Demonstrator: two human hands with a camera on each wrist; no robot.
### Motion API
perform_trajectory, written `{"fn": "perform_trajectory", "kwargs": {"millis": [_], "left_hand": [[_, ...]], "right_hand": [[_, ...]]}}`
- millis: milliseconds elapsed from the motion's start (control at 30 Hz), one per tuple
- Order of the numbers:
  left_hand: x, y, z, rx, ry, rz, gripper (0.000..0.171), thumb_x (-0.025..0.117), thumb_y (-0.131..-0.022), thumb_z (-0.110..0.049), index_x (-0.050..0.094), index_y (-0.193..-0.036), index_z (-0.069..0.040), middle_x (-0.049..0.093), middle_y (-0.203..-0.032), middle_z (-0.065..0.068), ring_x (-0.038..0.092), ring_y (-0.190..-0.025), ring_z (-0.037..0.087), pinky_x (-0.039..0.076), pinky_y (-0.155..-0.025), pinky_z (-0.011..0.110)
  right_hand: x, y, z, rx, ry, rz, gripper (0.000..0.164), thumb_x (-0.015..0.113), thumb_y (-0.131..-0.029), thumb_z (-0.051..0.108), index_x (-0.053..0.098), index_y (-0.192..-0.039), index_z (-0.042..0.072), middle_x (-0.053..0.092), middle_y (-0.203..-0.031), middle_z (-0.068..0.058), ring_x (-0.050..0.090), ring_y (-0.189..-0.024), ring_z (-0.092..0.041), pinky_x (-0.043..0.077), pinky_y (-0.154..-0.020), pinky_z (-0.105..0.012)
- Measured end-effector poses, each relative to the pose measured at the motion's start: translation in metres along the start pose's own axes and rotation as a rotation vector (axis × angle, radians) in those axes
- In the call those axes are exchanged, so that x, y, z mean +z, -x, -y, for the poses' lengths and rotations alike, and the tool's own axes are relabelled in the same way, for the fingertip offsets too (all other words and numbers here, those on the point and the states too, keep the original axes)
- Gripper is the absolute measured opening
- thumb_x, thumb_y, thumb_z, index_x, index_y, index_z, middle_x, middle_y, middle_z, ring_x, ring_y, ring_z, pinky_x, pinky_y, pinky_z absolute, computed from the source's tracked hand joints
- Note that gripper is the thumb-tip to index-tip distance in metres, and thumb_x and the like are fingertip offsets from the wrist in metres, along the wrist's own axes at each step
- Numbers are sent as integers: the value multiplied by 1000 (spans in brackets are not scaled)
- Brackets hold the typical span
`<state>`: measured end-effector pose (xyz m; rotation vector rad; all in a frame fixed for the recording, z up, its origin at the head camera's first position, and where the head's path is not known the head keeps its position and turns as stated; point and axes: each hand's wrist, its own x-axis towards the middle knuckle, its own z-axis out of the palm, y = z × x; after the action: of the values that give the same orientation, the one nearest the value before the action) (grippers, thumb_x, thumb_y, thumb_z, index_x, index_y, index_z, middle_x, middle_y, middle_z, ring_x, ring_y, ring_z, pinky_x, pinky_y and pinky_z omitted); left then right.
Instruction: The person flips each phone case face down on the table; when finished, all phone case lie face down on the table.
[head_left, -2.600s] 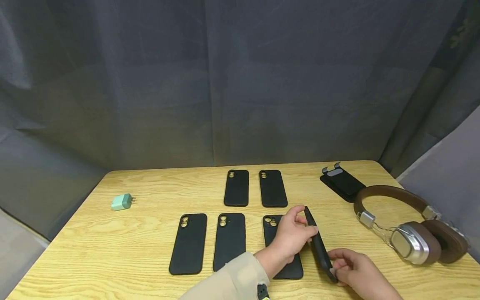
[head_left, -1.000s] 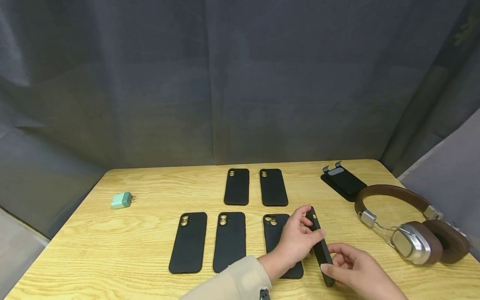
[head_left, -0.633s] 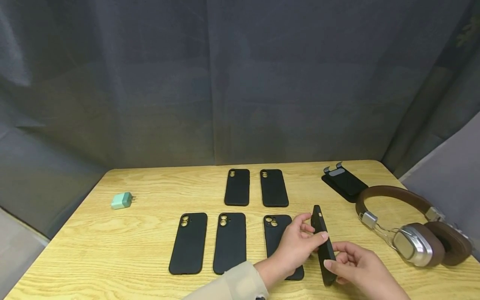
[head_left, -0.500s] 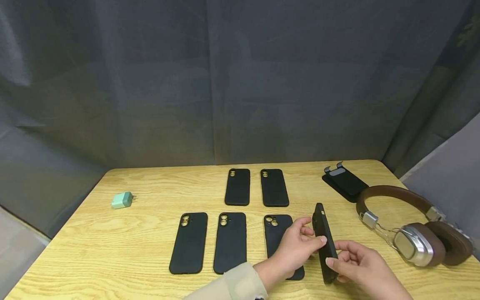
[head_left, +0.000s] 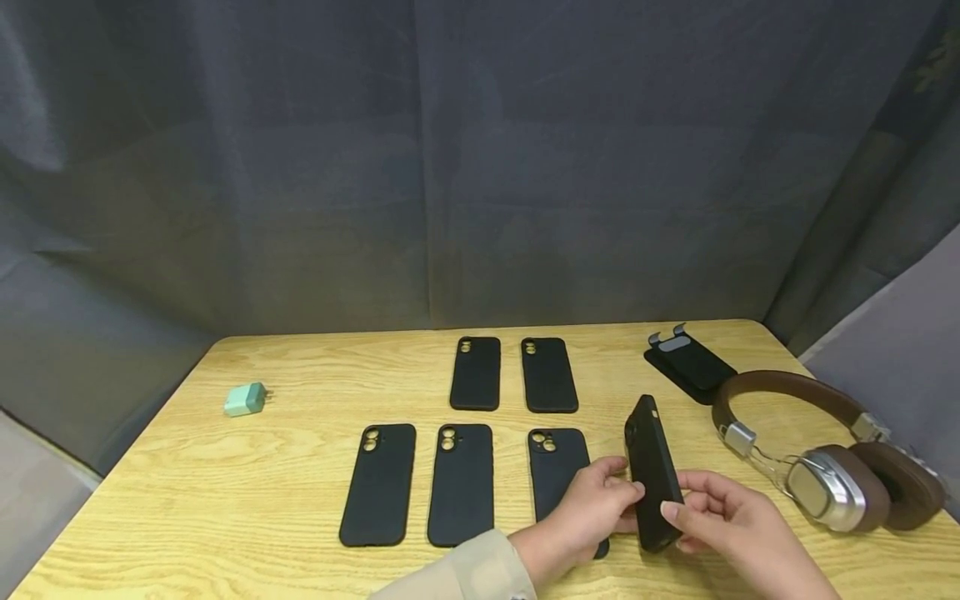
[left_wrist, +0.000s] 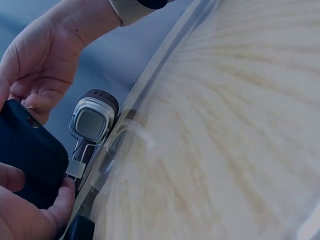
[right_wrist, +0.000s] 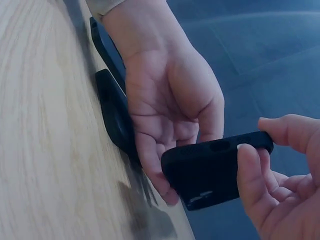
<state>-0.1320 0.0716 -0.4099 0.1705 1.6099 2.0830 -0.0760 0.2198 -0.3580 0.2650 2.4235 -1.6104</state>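
Note:
A black phone case (head_left: 658,475) is held between both hands, standing tilted on its edge above the wooden table in the head view. My left hand (head_left: 585,512) grips its left side, thumb on the near face and fingers behind. From the right, my right hand (head_left: 731,525) pinches the lower end, thumb on the near side. The left wrist view shows the case (left_wrist: 30,150) between the two hands. Its end with a slot faces the camera in the right wrist view (right_wrist: 215,150). Beneath the left hand lies another black case (head_left: 557,467), partly covered by it.
Two more cases (head_left: 378,483) (head_left: 461,483) lie in the front row, and two others (head_left: 476,373) (head_left: 549,373) behind. A mint charger (head_left: 244,400) sits far left. Brown headphones (head_left: 825,492) and a black stand (head_left: 690,362) lie right. A dark curtain (head_left: 427,167) hangs behind.
The case has risen and shifted slightly right, and its broad face has turned more toward the head camera. The left hand has slid lower along its side. The other cases stay put.

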Motion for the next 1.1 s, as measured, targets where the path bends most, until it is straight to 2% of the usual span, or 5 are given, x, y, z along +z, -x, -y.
{"fn": "perform_trajectory", "kwargs": {"millis": [267,700,833,933,1100], "left_hand": [[-6,-3,-1,22,27,-14,42,53,-83,8,47,-125,4,64,-91,10,65,-80,21,55,-68,35],[-8,-5,-5,73,26,-59,51,56,-79,15,46,-127,5,52,-88,8,55,-71,12,55,-68,32],[-8,-4,-5,98,-77,-62,52,58,-79,14,45,-129,6,53,-89,7,59,-74,12,55,-69,31],[-7,-4,-6,104,-198,-73,53,61,-80,10,45,-130,6,56,-88,6,62,-73,13,55,-66,27],[-5,-7,-6,62,-390,-82,57,67,-79,3,46,-132,2,58,-78,0,65,-64,16,52,-58,22]], "right_hand": [[-17,-2,-12,28,-13,22,63,59,-91,21,30,-134,-15,59,-93,-4,63,-80,-11,54,-72,-28],[-35,-9,-30,71,-4,53,57,54,-94,12,27,-134,-19,62,-94,-4,63,-80,-12,54,-72,-28],[-36,-15,-38,120,-32,43,58,55,-93,12,28,-135,-16,59,-94,-6,62,-81,-13,54,-73,-29],[-38,-17,-45,134,-54,47,58,56,-92,11,28,-136,-15,59,-94,-6,62,-81,-14,54,-73,-29],[-38,-19,-53,135,-29,46,58,55,-92,11,28,-136,-16,58,-92,-6,62,-79,-14,54,-71,-28]]}}
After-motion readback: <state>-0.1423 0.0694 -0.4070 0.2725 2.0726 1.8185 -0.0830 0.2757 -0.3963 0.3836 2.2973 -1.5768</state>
